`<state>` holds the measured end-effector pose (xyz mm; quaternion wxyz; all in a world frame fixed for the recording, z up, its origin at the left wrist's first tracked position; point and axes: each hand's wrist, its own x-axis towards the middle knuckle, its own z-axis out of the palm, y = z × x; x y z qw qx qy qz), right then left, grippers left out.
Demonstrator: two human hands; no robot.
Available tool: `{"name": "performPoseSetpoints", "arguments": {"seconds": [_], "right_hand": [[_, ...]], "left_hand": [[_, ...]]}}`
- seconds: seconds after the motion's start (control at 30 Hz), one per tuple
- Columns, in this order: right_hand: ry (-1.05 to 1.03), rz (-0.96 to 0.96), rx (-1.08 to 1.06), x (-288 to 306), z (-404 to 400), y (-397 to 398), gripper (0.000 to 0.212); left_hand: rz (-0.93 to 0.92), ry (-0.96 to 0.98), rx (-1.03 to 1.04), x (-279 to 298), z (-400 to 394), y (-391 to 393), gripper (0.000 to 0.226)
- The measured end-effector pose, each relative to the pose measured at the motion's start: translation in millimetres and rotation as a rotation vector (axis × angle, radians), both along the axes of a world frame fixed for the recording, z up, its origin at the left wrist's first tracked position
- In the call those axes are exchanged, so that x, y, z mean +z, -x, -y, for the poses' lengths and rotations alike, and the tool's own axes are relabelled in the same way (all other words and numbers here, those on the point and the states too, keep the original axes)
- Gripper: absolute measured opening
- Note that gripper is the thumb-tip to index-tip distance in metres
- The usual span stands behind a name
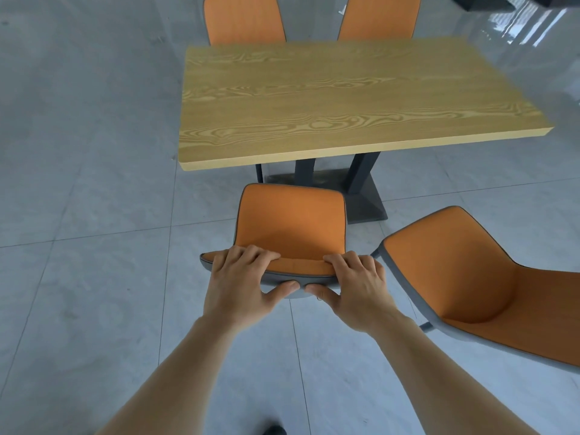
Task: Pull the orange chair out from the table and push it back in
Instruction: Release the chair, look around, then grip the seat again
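Both hands grip the top edge of the chair (pixel 292 227) back: the left hand (pixel 241 281) and right hand (pixel 357 287) each have fingers (pixel 251 254) curled over the orange front and thumbs pressed on the grey rear. The chair stands on the floor (pixel 78 215) just clear of the bench (pixel 329 98), seat facing it. A second chair (pixel 477 284) sits beside it, right.

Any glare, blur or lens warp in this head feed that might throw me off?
Head view: window glare streaks the glossy floor top right; wide-angle bending bows the table edges; both hands gripping the chair back look sharp; shadows are soft.
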<state>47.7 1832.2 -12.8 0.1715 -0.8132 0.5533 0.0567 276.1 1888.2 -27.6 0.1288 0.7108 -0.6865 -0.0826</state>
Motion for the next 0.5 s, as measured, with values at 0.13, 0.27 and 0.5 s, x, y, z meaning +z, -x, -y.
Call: {"name": "performPoseSetpoints", "arguments": {"seconds": [0.13, 0.27, 0.5], "right_hand": [[0.005, -0.002, -0.013, -1, 27, -11, 0.096], [0.008, 0.004, -0.024, -1, 51, -20, 0.097], [0.034, -0.003, -0.032, -6, 65, -38, 0.090]], "left_hand": [[0.006, 0.000, -0.012, -1, 29, -12, 0.071], [0.015, -0.004, -0.013, -3, 56, -20, 0.070], [0.049, -0.026, -0.031, -4, 76, -41, 0.071]]}}
